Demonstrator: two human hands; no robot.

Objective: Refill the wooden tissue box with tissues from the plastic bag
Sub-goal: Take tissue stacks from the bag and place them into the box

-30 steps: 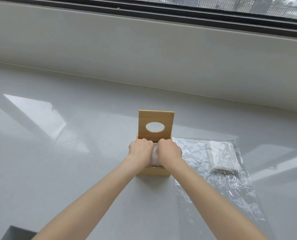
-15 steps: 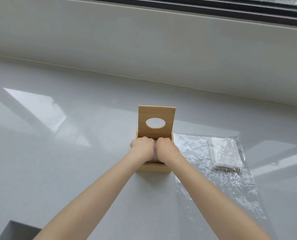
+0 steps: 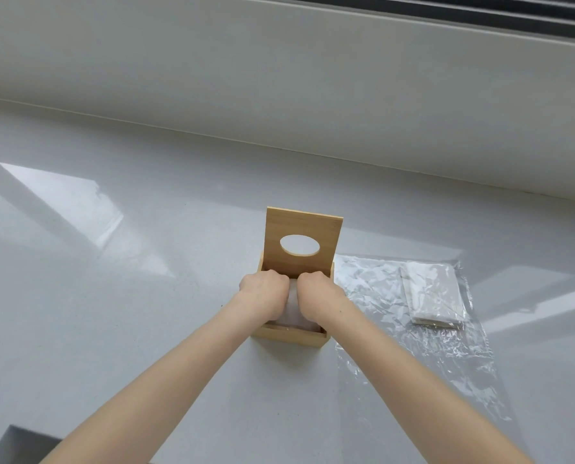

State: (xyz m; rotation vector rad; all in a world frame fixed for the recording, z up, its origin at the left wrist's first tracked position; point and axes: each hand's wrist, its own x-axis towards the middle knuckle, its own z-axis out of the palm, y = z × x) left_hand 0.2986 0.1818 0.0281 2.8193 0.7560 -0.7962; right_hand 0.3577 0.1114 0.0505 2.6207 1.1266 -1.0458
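Observation:
The wooden tissue box (image 3: 289, 337) stands in the middle of the grey counter, its lid (image 3: 303, 229) with an oval hole flipped upright at the back. A white stack of tissues (image 3: 293, 316) sits inside the box. My left hand (image 3: 262, 293) and my right hand (image 3: 316, 294) are both curled into fists side by side on top of the tissues, fingers tucked down into the box. To the right lies the crumpled clear plastic bag (image 3: 413, 346), with a small flat stack of tissues (image 3: 433, 299) still inside it.
A pale wall ledge (image 3: 279, 78) runs along the back under a window frame. A dark grey object's corner (image 3: 18, 447) shows at the bottom left. The glossy counter (image 3: 112, 296) stretches left of the box.
Both fists have drawn closer together and sunk a little lower into the box on the tissues. The camera has tilted down slightly.

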